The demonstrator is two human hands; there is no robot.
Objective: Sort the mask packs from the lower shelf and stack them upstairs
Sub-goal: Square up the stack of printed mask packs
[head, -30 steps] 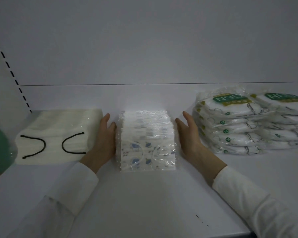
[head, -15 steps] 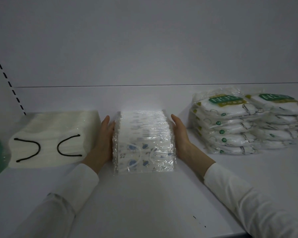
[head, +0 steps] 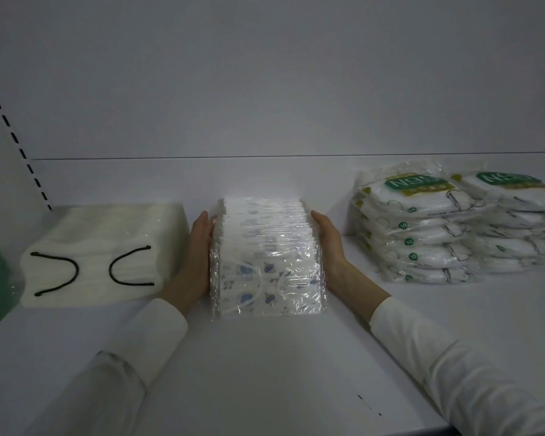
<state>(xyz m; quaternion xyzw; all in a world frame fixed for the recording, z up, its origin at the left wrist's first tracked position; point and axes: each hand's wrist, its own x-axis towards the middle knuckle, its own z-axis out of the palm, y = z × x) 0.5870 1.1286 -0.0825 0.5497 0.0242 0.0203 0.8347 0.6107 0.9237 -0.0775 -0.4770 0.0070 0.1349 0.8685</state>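
Clear-wrapped printed mask packs (head: 266, 256) now sit squeezed tighter between the left hand (head: 199, 247) and right hand (head: 329, 243), mid-shelf (head: 265, 357), narrowly clear of white masks (head: 98, 250) and N95 packs (head: 422, 228).

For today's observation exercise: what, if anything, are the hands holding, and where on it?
Both hands, left hand and right hand, press flat against opposite sides of the middle stack of printed mask packs.
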